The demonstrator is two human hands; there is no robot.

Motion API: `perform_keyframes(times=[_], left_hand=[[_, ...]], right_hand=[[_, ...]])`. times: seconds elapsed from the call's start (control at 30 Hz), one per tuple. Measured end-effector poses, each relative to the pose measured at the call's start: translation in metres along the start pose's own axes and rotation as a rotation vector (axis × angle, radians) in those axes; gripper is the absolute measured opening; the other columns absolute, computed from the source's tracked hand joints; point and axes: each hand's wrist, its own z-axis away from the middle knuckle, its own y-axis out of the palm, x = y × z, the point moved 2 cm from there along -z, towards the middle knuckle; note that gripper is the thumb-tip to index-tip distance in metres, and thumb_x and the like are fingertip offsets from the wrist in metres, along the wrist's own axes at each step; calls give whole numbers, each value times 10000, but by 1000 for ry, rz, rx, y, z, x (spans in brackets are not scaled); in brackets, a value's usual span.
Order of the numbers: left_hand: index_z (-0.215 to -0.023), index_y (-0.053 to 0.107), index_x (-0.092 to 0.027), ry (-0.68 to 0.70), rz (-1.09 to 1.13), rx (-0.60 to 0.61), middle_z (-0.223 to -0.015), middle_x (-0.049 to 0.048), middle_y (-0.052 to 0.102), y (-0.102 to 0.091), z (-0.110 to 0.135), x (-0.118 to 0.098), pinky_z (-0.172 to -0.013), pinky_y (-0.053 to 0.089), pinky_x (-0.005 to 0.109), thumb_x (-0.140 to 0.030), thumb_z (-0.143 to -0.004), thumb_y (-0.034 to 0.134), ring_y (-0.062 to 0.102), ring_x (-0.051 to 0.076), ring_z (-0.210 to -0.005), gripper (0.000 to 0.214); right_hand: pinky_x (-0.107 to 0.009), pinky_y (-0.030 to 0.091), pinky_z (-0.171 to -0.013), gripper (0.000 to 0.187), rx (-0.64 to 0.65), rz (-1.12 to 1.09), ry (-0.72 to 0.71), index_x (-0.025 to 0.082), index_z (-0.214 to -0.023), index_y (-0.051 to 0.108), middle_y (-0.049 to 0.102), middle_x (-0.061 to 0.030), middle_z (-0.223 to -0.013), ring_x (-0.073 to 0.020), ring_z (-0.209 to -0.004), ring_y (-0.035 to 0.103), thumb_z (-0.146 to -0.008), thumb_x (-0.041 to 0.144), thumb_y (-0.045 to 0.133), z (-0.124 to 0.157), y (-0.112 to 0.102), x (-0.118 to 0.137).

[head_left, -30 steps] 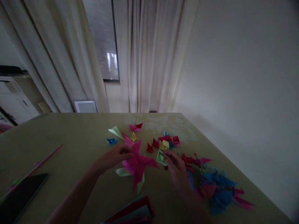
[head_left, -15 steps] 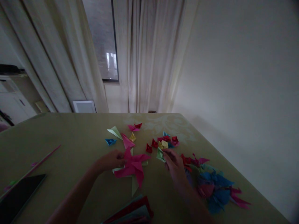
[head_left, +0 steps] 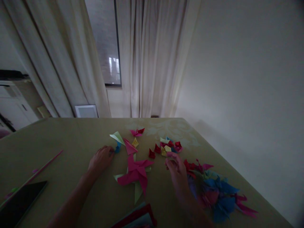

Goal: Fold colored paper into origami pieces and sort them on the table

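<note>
My left hand has its fingertips closed on a small blue paper boat, left of the pink paper plane. My right hand is loosely curled with its fingers apart, and nothing shows in it. It hovers just in front of a cluster of small folded paper pieces, among them a pale green one, a yellow one and red ones. Between my hands lies a pink and green paper pinwheel, with a pink paper plane touching its top.
A pale green folded paper, a yellow piece and a pink-red piece lie farther back. Colourful origami is heaped at right. Paper sheets lie in front; a dark tablet and a pink stick at left.
My right hand has let go of the green folded paper, which now lies on the back of the cluster. My left hand has left the pinwheel, moved left and taken hold of the blue boat.
</note>
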Motion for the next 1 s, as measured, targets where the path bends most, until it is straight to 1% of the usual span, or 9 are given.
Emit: perform_keyframes(times=[0.17, 0.3, 0.4, 0.47, 0.57, 0.7, 0.8, 0.87, 1.0], left_hand=[[-865, 688, -208, 18, -32, 14, -991, 121, 729, -1, -3, -4, -842, 506, 365, -281, -930, 549, 711, 302, -983, 170], [-810, 667, -204, 80, 22, 62, -888, 70, 728, -17, -1, -22, -745, 503, 315, -272, -915, 580, 711, 243, -827, 153], [-907, 686, -219, 273, 119, 117, -917, 23, 734, -37, 12, -60, -741, 518, 280, -312, -961, 590, 694, 195, -808, 144], [-961, 689, -224, 503, 168, 122, -991, 33, 740, -45, 29, -96, -813, 534, 304, -268, -976, 599, 692, 210, -900, 101], [-1037, 702, -238, 775, 110, 137, -1120, 50, 753, -42, 59, -145, -979, 524, 377, -179, -944, 683, 689, 253, -1085, 112], [-1114, 705, -246, 932, 83, 195, -1131, 37, 758, -25, 77, -174, -1007, 531, 368, -148, -934, 744, 702, 238, -1105, 209], [-1157, 722, -267, 886, 101, 108, -1117, 32, 763, -15, 63, -158, -1016, 539, 376, -217, -1013, 675, 706, 227, -1084, 159], [-1156, 737, -254, 757, 104, -12, -1152, 58, 764, -7, 43, -131, -1029, 544, 394, -231, -1065, 573, 698, 237, -1110, 188], [-1388, 686, -211, 490, -31, -174, -1430, 139, 694, 18, 10, -62, -1088, 524, 474, -87, -1024, 440, 633, 302, -1275, 456]], right_hand=[[-334, 500, -716, 364, 58, 40, -9, 233, -1036, 736, 742, -63, -1000, -226, -800, 642, -867, 555, 755, 6, 5, 2], [-318, 486, -682, 390, 79, 34, -22, 228, -1006, 739, 729, -56, -929, -214, -765, 623, -876, 595, 753, 6, 6, 5], [-302, 478, -629, 444, 171, -39, -13, 229, -1021, 745, 714, -44, -852, -195, -697, 606, -874, 648, 756, 6, 9, 9], [-287, 459, -584, 519, 274, -84, -1, 234, -1137, 746, 707, -32, -818, -175, -635, 578, -884, 687, 737, 8, 12, 9], [-260, 402, -535, 614, 424, -102, 42, 233, -1241, 737, 652, 6, -718, -150, -577, 523, -885, 734, 716, 15, 19, 6], [-246, 365, -523, 556, 427, -53, 59, 210, -968, 789, 618, 17, -708, -132, -585, 487, -816, 745, 775, 18, 21, 2], [-245, 332, -494, 519, 369, 14, 44, 197, -776, 747, 554, 33, -623, -126, -551, 459, -793, 712, 807, 10, 16, 4], [-246, 345, -479, 506, 247, -5, 32, 200, -811, 741, 569, 30, -617, -132, -538, 478, -797, 702, 806, 2, 9, 7], [-299, 525, -584, 725, 3, -145, 53, 243, -1376, 627, 772, -67, -1048, -159, -602, 640, -824, 684, 788, -9, -4, 10]])
